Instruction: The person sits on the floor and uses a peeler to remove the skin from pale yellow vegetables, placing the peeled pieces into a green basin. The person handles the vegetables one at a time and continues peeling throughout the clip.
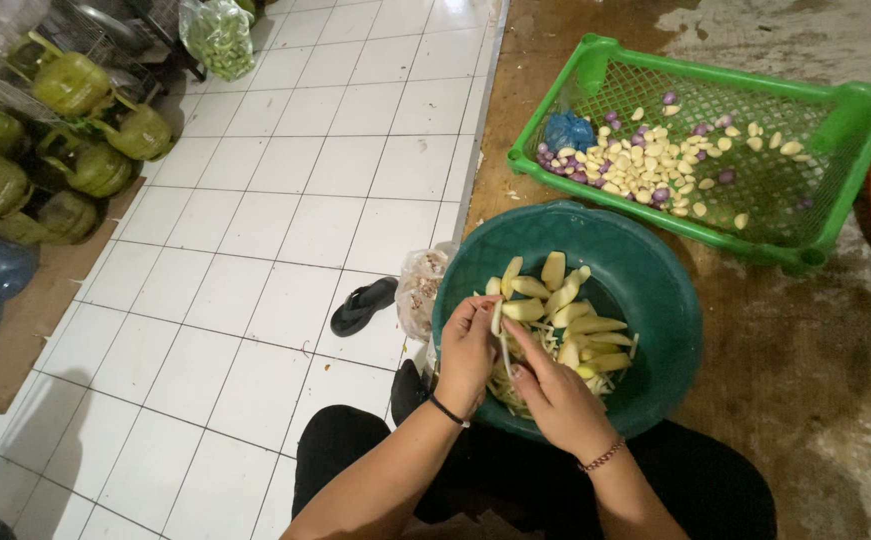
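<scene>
A dark green round basin (655,290) sits in front of my knees, holding several pale yellow peeled wedges (580,320) and thin peel strips. My left hand (465,350) grips a pale wedge (496,318) over the basin's near left side. My right hand (553,385) is closed around a thin tool or strip pressed against that wedge; the tool itself is mostly hidden by the fingers. Both hands touch each other above the peelings.
A green plastic crate (835,150) with peeled garlic cloves, small purple shallots and a blue bag stands at the upper right. A black sandal (360,305) and a plastic bag (417,290) lie left of the basin. Green gas cylinders (75,85) line the far left.
</scene>
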The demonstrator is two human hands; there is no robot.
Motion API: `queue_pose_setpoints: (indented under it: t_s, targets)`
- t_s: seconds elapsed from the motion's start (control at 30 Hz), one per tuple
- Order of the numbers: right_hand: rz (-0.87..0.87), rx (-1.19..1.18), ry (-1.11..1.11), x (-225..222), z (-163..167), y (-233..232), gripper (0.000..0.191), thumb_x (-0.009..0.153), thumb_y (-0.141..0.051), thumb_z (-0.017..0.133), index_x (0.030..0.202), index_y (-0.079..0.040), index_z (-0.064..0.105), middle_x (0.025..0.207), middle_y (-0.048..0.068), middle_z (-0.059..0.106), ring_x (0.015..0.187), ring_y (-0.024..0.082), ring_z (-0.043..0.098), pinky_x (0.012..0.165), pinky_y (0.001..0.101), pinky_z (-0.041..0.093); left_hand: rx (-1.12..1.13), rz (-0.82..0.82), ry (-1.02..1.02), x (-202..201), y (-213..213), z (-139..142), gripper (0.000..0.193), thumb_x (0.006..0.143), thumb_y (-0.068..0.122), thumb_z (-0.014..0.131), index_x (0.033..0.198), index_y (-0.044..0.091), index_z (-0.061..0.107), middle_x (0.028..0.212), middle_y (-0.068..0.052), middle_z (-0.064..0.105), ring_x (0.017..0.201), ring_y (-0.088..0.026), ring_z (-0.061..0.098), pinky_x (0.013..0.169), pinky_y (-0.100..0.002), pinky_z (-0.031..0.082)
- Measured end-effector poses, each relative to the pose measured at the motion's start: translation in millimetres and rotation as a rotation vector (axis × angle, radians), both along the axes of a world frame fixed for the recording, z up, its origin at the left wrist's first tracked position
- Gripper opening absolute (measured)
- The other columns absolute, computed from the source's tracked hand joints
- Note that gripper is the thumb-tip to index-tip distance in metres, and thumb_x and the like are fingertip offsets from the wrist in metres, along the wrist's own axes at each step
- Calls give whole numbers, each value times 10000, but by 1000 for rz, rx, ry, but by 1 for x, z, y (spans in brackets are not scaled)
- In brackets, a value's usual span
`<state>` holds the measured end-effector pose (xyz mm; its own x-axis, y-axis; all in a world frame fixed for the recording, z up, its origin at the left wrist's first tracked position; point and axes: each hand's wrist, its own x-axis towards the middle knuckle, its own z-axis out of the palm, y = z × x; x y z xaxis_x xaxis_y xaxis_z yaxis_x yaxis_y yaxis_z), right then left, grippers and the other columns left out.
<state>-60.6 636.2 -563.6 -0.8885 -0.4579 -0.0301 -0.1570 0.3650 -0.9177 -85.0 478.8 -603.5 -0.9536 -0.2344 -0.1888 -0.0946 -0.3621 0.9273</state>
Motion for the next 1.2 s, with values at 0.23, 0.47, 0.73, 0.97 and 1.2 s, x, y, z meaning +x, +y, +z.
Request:
queue_pose_setpoints:
  t_s: [0.23, 0.47, 0.73, 0.97, 1.2]
  targets:
    - [-23, -38, 45, 0, -1, 2, 623, 963, -146, 521, 1563, -205, 363, 806, 144, 704, 694, 295, 705, 672, 402, 535, -2, 17, 34, -2, 7, -4, 204, 1074, 149, 493, 1094, 48, 669, 827, 21, 609, 660, -40, 502, 571, -198, 414]
    - [-87, 73, 30, -3, -4, 2, 605, 976, -191, 515, 1564, -242, 384, 823, 185, 714, 733, 323, 704, 701, 430, 523, -69, 39, 60, 1, 15, -16, 228, 1070, 118, 486, 1115, 16, 685, 933, -9, 663, 792, -60, 560, 712, -208, 472]
    - [-108, 2, 185, -8, -15, 3, 600, 977, -182, 532, 1558, -206, 382, 1053, 215, 742, 900, 364, 730, 752, 441, 546, -53, -7, 13, 6, 17, 1, 271, 1046, 118, 461, 1194, 40, 674, 898, 14, 666, 737, -59, 584, 652, -211, 478]
    - [-133, 71, 30, -9, -11, 0, 630, 980, -190, 504, 1581, -264, 331, 895, 182, 753, 788, 332, 739, 734, 424, 548, -7, -67, -56, 12, 16, 3, 275, 1059, 162, 469, 1183, 44, 685, 819, 6, 640, 609, -60, 530, 510, -216, 410]
    - [-181, -29, 57, -14, -16, 8, 572, 987, -153, 476, 1547, -242, 403, 922, 126, 735, 760, 261, 735, 736, 381, 556, 58, -126, -40, 18, 22, -1, 258, 1059, 163, 516, 1178, 8, 685, 875, 4, 670, 675, -62, 564, 554, -208, 431]
